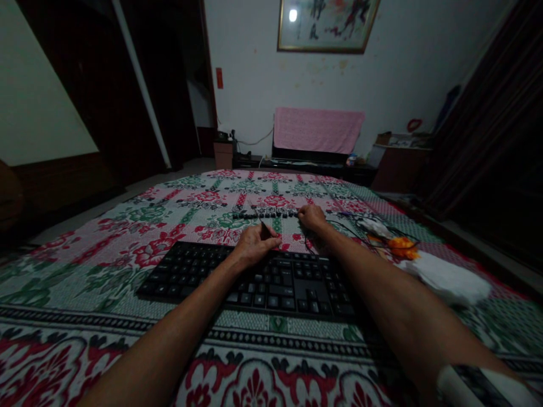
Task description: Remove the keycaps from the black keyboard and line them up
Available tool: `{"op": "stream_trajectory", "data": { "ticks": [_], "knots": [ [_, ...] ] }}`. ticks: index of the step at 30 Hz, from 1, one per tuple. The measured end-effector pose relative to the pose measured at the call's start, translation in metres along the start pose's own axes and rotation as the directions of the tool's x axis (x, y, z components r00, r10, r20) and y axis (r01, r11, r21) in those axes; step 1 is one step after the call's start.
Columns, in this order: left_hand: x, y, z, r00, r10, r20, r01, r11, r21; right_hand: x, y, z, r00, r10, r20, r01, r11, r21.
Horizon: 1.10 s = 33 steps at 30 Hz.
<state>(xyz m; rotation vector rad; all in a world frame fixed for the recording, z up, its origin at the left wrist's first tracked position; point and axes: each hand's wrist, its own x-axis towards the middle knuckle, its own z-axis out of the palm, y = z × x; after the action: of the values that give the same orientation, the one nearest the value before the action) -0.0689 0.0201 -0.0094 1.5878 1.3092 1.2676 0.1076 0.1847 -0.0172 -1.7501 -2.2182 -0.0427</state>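
1 row of black pieces point(267, 215) (keycaps, probably) lies beyond the keyboard point(280, 290). The right hand point(311, 217) is at the row's end, pinch unclear; the left hand point(253, 244), over the keyboard's far edge, pinches a dark sliver point(265, 230). The cable point(306, 243) beyond the keyboard could catch the right hand, scattering pieces.

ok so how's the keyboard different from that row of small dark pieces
The keyboard is one long, broad slab, while the row of small dark pieces is a thin, shorter line. The keyboard lies nearer the camera, partly covered by the left forearm; the row lies beyond it, with the right hand at one end. Both are dark and rest on the patterned cloth.
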Motion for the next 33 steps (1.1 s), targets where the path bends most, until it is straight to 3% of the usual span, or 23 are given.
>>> {"op": "stream_trajectory", "data": {
  "ticks": [11, 15, 18, 24, 33],
  "knots": [
    [0.002, -0.005, 0.001, 1.0, 0.005, -0.002, -0.005, 1.0, -0.008, -0.001, 0.001, 0.0, 1.0, -0.016, 0.015, 0.016, 1.0, 0.005],
    [0.001, -0.003, 0.001, 1.0, 0.0, 0.0, 0.0, 1.0, 0.003, -0.003, -0.003, -0.001, 0.998, -0.025, -0.053, 0.026, 0.999, 0.025],
    [0.0, 0.0, 0.0, 1.0, 0.0, 0.006, 0.0, 1.0, 0.007, -0.005, -0.012, -0.002, 0.99, -0.101, -0.101, 0.104, 0.994, 0.031],
    [-0.002, 0.006, -0.001, 1.0, -0.022, 0.006, 0.022, 1.0, -0.004, -0.009, -0.029, -0.003, 0.982, -0.187, -0.027, 0.187, 0.982, -0.008],
    [-0.001, 0.002, -0.002, 1.0, 0.025, -0.011, -0.023, 0.993, 0.113, -0.009, -0.034, -0.003, 0.991, -0.135, -0.012, 0.135, 0.991, -0.001]
  ]
}}
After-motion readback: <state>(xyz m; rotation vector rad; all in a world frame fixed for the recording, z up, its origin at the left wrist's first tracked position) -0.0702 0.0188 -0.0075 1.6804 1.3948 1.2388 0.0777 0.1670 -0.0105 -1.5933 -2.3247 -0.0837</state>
